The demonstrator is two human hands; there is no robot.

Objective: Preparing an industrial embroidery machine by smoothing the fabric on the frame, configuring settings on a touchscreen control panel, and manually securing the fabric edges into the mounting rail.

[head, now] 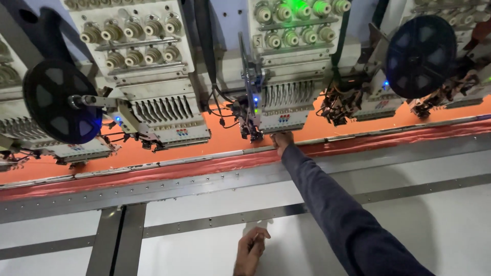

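My right hand (pixel 282 140) up under middle embroidery head (pixel 279 99), fingers curled on orange fabric (pixel 225 140) at needles (grip hidden, can't tell). Cloth soft, thin, taut in frame — pinch edge gently. Left hand (pixel 250 250) loosely closed, braced on white table (pixel 194 250).

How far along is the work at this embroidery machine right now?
Already done: the orange fabric lies stretched flat under the embroidery heads, clamped along the frame rail. In hand: the right hand reaches under the middle head at its needle area, while the left hand rests on the white table. Left: no stitched pattern shows on the fabric yet.
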